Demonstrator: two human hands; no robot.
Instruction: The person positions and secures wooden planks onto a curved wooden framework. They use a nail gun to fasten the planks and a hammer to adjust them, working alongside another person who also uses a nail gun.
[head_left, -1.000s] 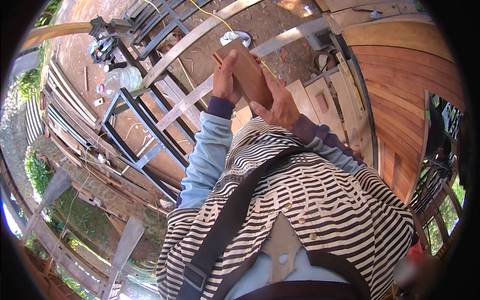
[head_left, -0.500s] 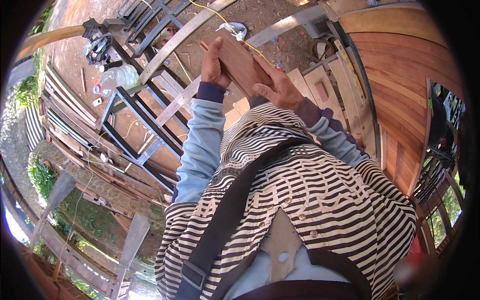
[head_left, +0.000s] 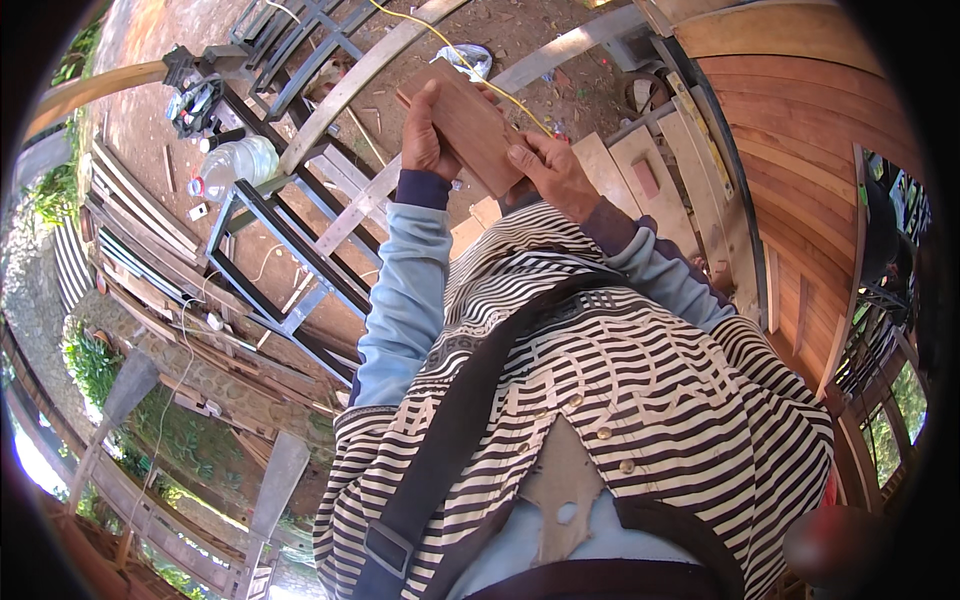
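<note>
A short reddish-brown wooden board [head_left: 475, 130] is held up in front of my body, tilted, with its broad smooth face toward me. My left hand [head_left: 427, 135] closes on its left edge, the thumb lying on the face and the fingers mostly hidden behind. On the lower right edge sits my right hand [head_left: 562, 175], its thumb and bent fingers gripping the wood near the corner. Part of its grip is hidden behind the board.
Pale planks [head_left: 625, 170] with a small reddish wood block [head_left: 645, 180] lie beyond my right hand. A blue metal frame [head_left: 265, 255] and a clear plastic jug [head_left: 240, 165] stand left. A yellow cord [head_left: 440, 38] crosses behind. Stacked timber [head_left: 150, 205] lies far left; a slatted wooden surface [head_left: 790, 150] rises right.
My right hand has shifted along the board's right edge, its fingers now more bent and its thumb higher on the face. The board and my left hand have barely moved.
</note>
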